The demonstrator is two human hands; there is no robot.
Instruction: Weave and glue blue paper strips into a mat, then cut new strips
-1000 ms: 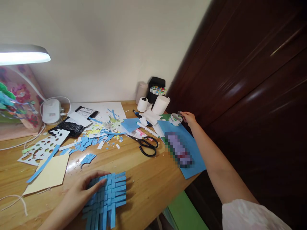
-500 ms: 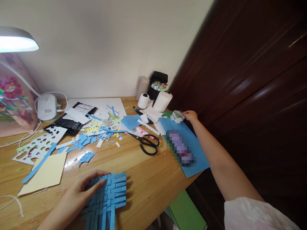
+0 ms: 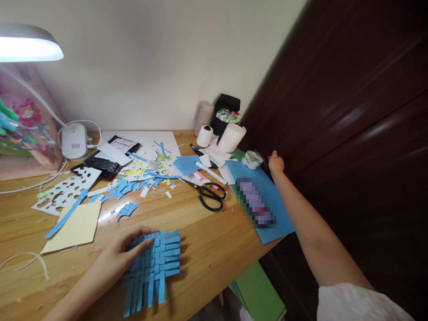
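Note:
My left hand (image 3: 129, 254) grips a woven mat of blue paper strips (image 3: 157, 256) between thumb and fingers, just above the desk. Loose strip ends stick out at its right and lower sides. At the desk's right edge, my right hand (image 3: 276, 163) is closed in a pinch, a little to the right of a roll of clear tape (image 3: 252, 159) in a white-and-green holder. A faint see-through strip appears to run from the roll to the fingertips. Under the roll lies a sheet of blue paper (image 3: 277, 205), with a blurred-out purple object (image 3: 254, 203) on it.
Black-handled scissors (image 3: 212, 196) lie mid-desk. Blue and yellow paper scraps (image 3: 125, 189), a cream sheet (image 3: 75, 227) and a black plastic bag (image 3: 100, 165) cover the left. White rolls (image 3: 231, 137) and a marker case (image 3: 227, 113) stand at the back. A dark wardrobe (image 3: 351, 111) borders the right.
My right hand has drawn away from the tape roll to the right, opening a small gap. My left hand still holds the woven mat. The view has shifted slightly.

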